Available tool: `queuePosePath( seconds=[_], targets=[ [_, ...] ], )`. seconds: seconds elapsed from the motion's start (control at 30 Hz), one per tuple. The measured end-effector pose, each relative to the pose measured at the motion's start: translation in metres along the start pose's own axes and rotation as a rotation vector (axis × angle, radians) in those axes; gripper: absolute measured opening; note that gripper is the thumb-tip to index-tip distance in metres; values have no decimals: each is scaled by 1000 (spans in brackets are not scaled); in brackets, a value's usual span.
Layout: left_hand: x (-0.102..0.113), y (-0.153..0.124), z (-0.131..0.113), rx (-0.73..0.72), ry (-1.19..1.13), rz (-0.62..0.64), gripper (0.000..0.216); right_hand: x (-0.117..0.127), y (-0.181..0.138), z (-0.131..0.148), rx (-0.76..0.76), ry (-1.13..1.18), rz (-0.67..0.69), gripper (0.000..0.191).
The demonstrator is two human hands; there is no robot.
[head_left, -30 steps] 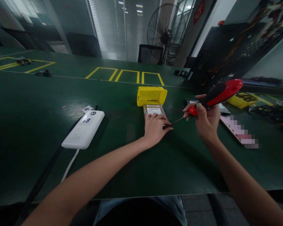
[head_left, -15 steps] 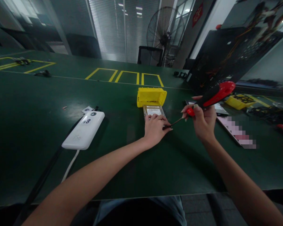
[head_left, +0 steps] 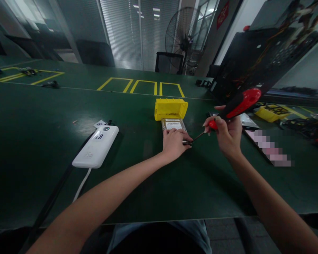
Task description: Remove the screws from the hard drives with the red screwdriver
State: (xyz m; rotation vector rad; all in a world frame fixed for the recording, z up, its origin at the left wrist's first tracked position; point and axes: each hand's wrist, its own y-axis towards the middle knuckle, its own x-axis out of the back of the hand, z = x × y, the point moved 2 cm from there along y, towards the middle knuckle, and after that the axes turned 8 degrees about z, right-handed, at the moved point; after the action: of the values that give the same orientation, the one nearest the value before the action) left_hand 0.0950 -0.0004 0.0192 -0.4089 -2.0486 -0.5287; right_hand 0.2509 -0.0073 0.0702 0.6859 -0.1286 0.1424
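Observation:
A silver hard drive [head_left: 173, 124] with a white label lies on the green table against a yellow bin [head_left: 171, 108]. My left hand [head_left: 175, 143] is closed over its near end, covering much of it. In my right hand [head_left: 226, 130] is a red-and-black screwdriver [head_left: 238, 105], held at a slant with its handle up to the right. Its thin shaft runs down left to the fingertips of my left hand, at the drive's near right corner. Whether the tip sits in a screw is too small to tell.
A white power bank [head_left: 96, 146] with a cable stands at the left. To the right lie a pink phone-like slab [head_left: 267, 148], partly blurred out, a second yellow bin [head_left: 272, 113] and dark cables [head_left: 302, 125]. A big black case [head_left: 243, 67] rises behind them.
The screwdriver's handle has dipped and shifted slightly left, and its tip has come a little closer to the left hand's fingers. The left hand still holds the drive.

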Motion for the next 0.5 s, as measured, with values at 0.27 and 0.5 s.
queuePosePath(
  seconds=[0.27,0.5],
  targets=[
    [3,3,0,0,-32,8,16,-5,4,2,0,-37,1,20],
    [8,2,-3,7,-42,15,15,-7,13,5,37,-123,-59,19]
  ],
)
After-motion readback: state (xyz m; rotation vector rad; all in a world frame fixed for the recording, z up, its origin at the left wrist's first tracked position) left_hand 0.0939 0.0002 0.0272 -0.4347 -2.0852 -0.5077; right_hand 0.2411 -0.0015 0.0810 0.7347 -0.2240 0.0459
